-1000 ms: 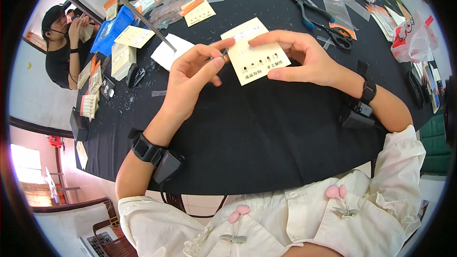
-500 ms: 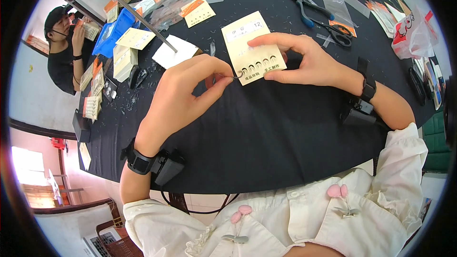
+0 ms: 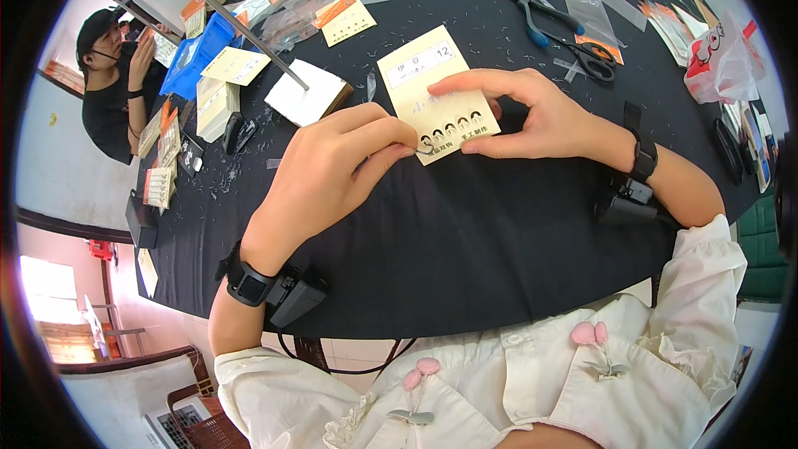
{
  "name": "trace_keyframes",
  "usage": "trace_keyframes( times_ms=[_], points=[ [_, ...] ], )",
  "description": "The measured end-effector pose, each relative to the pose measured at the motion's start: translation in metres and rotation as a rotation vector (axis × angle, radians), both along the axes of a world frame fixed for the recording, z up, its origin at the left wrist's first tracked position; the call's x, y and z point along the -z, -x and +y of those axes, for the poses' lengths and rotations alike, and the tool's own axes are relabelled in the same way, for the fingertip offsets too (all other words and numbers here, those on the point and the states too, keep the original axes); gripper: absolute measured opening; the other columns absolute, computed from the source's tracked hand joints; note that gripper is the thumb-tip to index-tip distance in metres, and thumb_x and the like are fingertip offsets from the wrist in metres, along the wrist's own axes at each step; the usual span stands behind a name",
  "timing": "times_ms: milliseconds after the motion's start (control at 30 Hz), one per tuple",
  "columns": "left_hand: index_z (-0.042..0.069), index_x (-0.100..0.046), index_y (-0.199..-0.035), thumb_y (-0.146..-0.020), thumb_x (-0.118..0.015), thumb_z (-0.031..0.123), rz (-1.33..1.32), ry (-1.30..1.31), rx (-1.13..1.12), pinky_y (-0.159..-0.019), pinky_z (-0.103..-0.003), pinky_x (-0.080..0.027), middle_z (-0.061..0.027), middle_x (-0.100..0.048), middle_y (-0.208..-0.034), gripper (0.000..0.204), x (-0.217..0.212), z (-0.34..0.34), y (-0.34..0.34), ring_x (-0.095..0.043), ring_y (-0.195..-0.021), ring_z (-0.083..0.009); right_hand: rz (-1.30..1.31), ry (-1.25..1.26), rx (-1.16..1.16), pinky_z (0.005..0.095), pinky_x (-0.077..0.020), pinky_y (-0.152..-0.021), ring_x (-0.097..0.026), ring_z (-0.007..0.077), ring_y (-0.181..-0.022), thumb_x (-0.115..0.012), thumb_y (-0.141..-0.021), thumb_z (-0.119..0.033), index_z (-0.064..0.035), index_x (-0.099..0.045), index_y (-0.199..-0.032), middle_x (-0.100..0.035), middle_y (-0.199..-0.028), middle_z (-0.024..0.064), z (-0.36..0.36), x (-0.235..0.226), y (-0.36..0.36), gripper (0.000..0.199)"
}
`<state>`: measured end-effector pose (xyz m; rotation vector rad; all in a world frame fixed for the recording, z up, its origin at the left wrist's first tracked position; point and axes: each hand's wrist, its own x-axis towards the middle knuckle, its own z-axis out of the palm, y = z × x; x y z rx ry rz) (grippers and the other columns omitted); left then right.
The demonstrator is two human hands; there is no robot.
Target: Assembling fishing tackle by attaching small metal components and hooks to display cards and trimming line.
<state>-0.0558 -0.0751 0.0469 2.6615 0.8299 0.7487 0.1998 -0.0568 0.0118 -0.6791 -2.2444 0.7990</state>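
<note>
A pale yellow card [image 3: 406, 83] with a white label is held up over the black tabletop. Several small dark curved hooks, like fishing hooks, form a row near its lower edge. My right hand [image 3: 536, 120] grips the card from the right, thumb at the lower corner and fingers across its face. My left hand [image 3: 337, 166] is closed in a pinch at the card's lower left corner. A thin dark fishing hook [image 3: 426, 149] shows at those fingertips, against the card. Its pinched end is hidden by the fingers.
Blue-handled pliers [image 3: 540, 21] and black scissors [image 3: 594, 62] lie at the far right. A metal rod [image 3: 249, 33] slants down to a white block [image 3: 303, 96]. Card stacks [image 3: 218, 112] and a blue tray [image 3: 195, 54] are at left, near a seated person [image 3: 108, 91].
The card has shifted slightly nearer and tilted a little. My left fingertips have moved slightly right and nearer with it. The seated person's hands have shifted.
</note>
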Motion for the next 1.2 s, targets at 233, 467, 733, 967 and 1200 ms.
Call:
trace_keyframes(
  times_ms=[233, 467, 733, 967, 1200],
  points=[
    [0.006, -0.064, -0.088, -0.082, -0.063, 0.009, 0.004, -0.006, -0.009, -0.058, -0.033, -0.046, -0.0068, -0.059, -0.079, 0.006, 0.0, 0.0, 0.001, -0.059, -0.067, -0.0264, 0.017, 0.003, -0.028, 0.025, -0.0388, -0.056, -0.052, 0.0109, -0.065, -0.072, -0.077, -0.019, -0.015, -0.055, -0.126, -0.067, -0.104, 0.007, 0.001, 0.004, 0.0, 0.053],
    [0.007, -0.064, -0.087, -0.082, -0.064, 0.01, 0.05, -0.048, -0.04, -0.058, -0.033, -0.047, -0.0064, -0.059, -0.078, 0.006, -0.002, 0.001, 0.003, -0.059, -0.067, -0.0253, 0.0, -0.007, -0.047, 0.0242, -0.0385, -0.055, -0.052, 0.0099, -0.062, -0.072, -0.077, -0.018, -0.0148, -0.054, -0.127, -0.067, -0.101, 0.0077, 0.001, 0.004, 0.0, 0.052],
    [0.006, -0.066, -0.086, -0.078, -0.068, 0.009, 0.03, -0.047, -0.064, -0.059, -0.032, -0.047, -0.0054, -0.058, -0.076, 0.009, -0.003, 0.0, 0.004, -0.059, -0.067, -0.0235, -0.003, -0.001, -0.06, 0.0229, -0.0389, -0.054, -0.05, 0.0084, -0.06, -0.07, -0.076, -0.015, -0.0143, -0.054, -0.125, -0.067, -0.1, 0.0075, 0.0, 0.003, 0.001, 0.052],
    [0.007, -0.069, -0.083, -0.074, -0.072, 0.011, 0.037, -0.19, -0.064, -0.057, -0.03, -0.047, -0.0043, -0.059, -0.076, 0.01, -0.006, 0.005, 0.008, -0.059, -0.066, -0.0208, 0.01, 0.056, -0.098, 0.0223, -0.0388, -0.053, -0.049, 0.0078, -0.058, -0.069, -0.075, -0.013, -0.0151, -0.055, -0.124, -0.067, -0.1, 0.0072, -0.001, 0.002, 0.001, 0.051],
    [0.008, -0.072, -0.082, -0.075, -0.073, 0.011, -0.147, -0.062, -0.224, -0.055, -0.025, -0.043, -0.0019, -0.064, -0.075, 0.008, -0.006, 0.016, 0.012, -0.058, -0.062, -0.0135, 0.003, 0.076, -0.12, 0.021, -0.0388, -0.053, -0.05, 0.0064, -0.059, -0.066, -0.075, -0.012, -0.0154, -0.056, -0.123, -0.067, -0.101, 0.0075, -0.001, 0.003, 0.001, 0.05]
  ],
)
